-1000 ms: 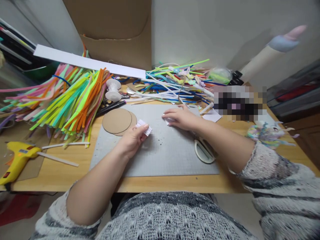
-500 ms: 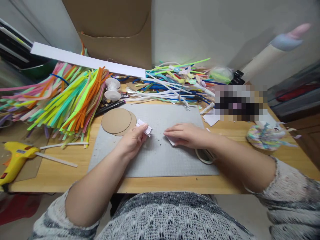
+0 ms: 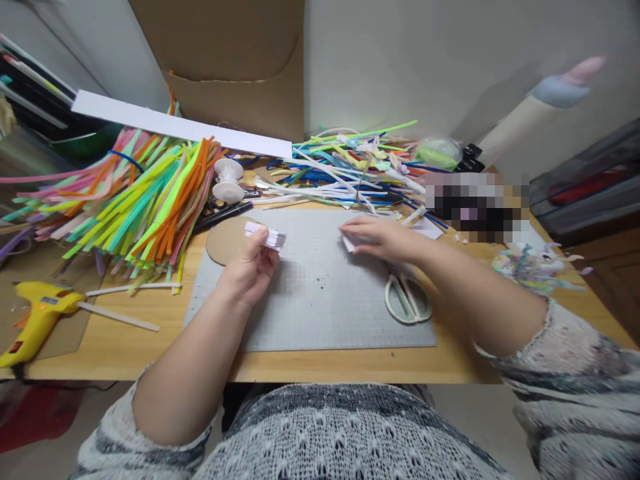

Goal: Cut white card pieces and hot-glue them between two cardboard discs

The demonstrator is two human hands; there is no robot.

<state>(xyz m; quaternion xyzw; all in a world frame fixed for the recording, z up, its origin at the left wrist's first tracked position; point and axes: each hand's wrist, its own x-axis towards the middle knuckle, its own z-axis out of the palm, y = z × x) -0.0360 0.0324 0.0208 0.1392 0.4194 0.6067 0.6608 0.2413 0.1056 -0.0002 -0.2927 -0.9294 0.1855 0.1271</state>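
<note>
My left hand [image 3: 249, 272] is closed on a small stack of white paper strips [image 3: 273, 237], thumb on top, raised over the left part of the grey cutting mat [image 3: 320, 320]. Its fingers partly hide round cardboard discs [image 3: 223, 241]. Farther right, my right hand [image 3: 383, 238] is closed over a white paper piece [image 3: 349, 244], mostly hidden under the fingers. Just below the right forearm lies a pair of scissors [image 3: 407, 301] with pale handles, its blades partly covered. Small dark specks dot the mat between the hands.
A yellow glue gun [image 3: 43, 313] rests on the left. Bundled colourful pipe cleaners [image 3: 155, 200] and a clear thread spool [image 3: 229, 180] stand behind it. More loose pipe cleaners [image 3: 345, 173] cover the back. A long white strip [image 3: 175, 125] lies across the bundles; cardboard [image 3: 240, 47] leans behind.
My left hand has moved left and away from me with the paper stack, over the discs. The right hand has moved away from me, still holding its paper, uncovering more of the scissors.
</note>
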